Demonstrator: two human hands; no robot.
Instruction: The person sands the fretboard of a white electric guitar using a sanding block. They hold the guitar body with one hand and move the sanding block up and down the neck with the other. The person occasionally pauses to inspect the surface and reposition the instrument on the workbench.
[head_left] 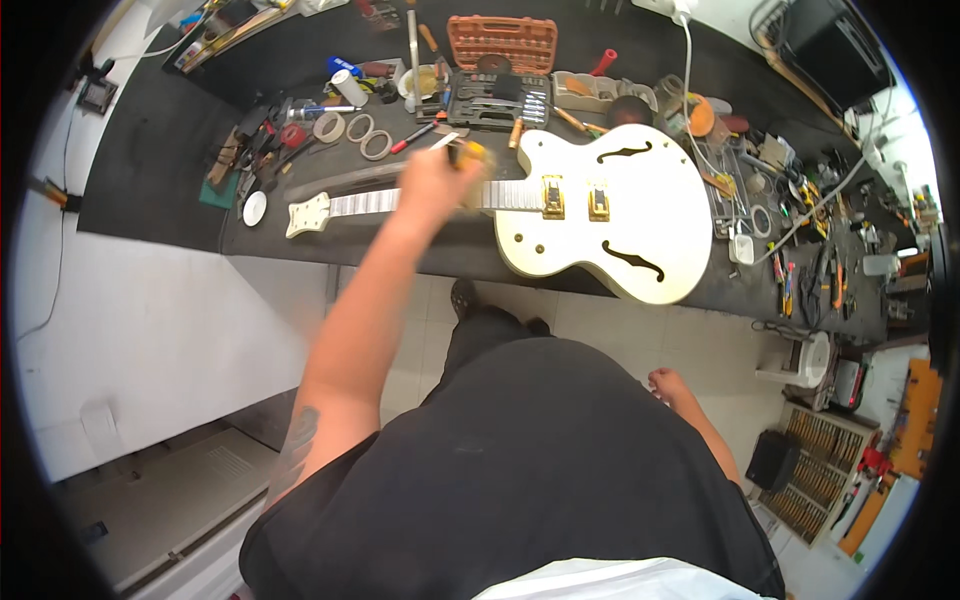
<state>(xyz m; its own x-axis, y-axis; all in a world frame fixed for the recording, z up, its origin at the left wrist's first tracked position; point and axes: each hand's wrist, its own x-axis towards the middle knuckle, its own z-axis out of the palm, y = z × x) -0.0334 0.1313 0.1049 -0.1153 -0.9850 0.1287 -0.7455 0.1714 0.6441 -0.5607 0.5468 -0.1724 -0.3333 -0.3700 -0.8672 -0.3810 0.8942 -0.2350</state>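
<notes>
The white hollow-body electric guitar with black f-holes (665, 215) lies face up on the black-topped workbench (450, 256). The left hand (430, 187) is over its neck, fingers apparently curled round a blurred yellow-and-dark object (474, 158). The right hand (674, 386) hangs low, fingers loosely bent — whether it holds anything, I cannot tell. The guitar looks part-assembled: two gold-framed pickups (553, 198) are in place — but no strings or bridge show, so those seem left.

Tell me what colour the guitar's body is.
The guitar's body is creamy white, clearest in the head view.
</notes>
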